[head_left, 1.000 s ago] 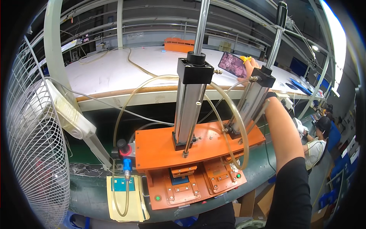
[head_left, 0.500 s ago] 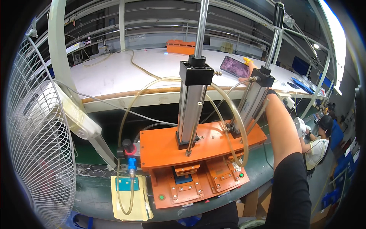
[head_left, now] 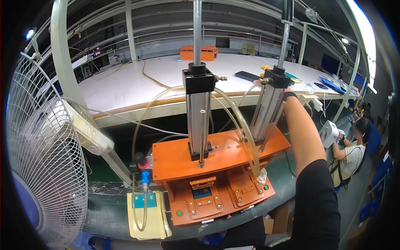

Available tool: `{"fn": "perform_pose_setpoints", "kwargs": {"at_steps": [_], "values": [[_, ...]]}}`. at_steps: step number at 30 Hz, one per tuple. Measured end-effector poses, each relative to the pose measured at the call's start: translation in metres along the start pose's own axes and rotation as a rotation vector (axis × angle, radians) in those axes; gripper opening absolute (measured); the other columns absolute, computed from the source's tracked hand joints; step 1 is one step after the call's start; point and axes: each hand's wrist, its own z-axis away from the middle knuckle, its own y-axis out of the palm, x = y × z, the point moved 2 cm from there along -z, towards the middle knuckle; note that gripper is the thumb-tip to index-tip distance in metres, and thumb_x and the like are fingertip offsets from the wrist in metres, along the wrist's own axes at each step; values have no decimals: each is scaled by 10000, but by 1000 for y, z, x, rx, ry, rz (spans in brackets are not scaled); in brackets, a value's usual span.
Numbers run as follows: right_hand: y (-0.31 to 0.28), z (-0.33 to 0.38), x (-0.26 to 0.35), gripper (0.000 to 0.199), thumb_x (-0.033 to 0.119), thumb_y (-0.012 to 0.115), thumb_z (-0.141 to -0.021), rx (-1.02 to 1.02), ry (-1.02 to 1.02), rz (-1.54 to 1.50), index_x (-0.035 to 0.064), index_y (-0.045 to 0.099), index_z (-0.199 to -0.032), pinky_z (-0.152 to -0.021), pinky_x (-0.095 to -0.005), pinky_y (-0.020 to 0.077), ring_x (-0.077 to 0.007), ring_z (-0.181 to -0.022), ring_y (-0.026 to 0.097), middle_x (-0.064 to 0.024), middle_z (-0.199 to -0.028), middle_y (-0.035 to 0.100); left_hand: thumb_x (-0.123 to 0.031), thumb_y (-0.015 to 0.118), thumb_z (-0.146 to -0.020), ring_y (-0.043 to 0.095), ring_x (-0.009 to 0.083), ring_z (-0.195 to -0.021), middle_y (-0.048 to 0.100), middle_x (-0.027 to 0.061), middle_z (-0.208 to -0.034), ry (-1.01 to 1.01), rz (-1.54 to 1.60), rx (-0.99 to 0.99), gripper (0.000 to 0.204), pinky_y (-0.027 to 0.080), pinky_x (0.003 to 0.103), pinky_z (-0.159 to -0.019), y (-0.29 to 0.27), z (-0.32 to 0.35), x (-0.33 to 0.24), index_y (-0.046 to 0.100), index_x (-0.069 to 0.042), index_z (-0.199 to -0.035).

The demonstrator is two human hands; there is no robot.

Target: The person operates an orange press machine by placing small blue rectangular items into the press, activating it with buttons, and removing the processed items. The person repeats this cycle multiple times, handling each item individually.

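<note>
My right arm reaches up past the right side of an orange press to the white table behind it. My right hand is mostly hidden behind the top of the right air cylinder. Yellow coverings show on its fingertips. Its fingers are closed about the right end of a dark phone, seen nearly edge-on low over the tabletop. Two flat fixtures sit under the press's top plate, with a blue piece in the left one. My left hand is out of sight.
A wire-guarded fan stands at the left. Yellow sheets with a blue-green card lie left of the press. Clear hoses loop around the cylinders. An orange block rests on the white table. A co-worker is at the right.
The phone has tipped from showing its lit screen to a thin dark edge. My right hand has shifted slightly behind the right cylinder. The view has moved a little.
</note>
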Motion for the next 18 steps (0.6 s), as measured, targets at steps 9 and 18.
{"fn": "perform_pose_setpoints", "kwargs": {"at_steps": [9,18], "values": [[-54,96,23,441,256,763,-963,-272,194,-509,-12,650,-1294,-946,-320,525,-195,-1083,673,-132,-1204,715,-289,584,-1047,708,301,-999,758,192,-1122,-51,140,-150,346,547,400,-926,-17,37,78,713,11,-1160],[-47,463,76,292,200,605,-1055,-293,748,-748,-5,643,-1260,-890,-294,497,-137,-999,636,-72,-1134,701,-205,704,-922,705,318,-699,733,170,-831,413,-4,18,188,543,392,-625,-78,84,-55,741,-31,-985]]}}
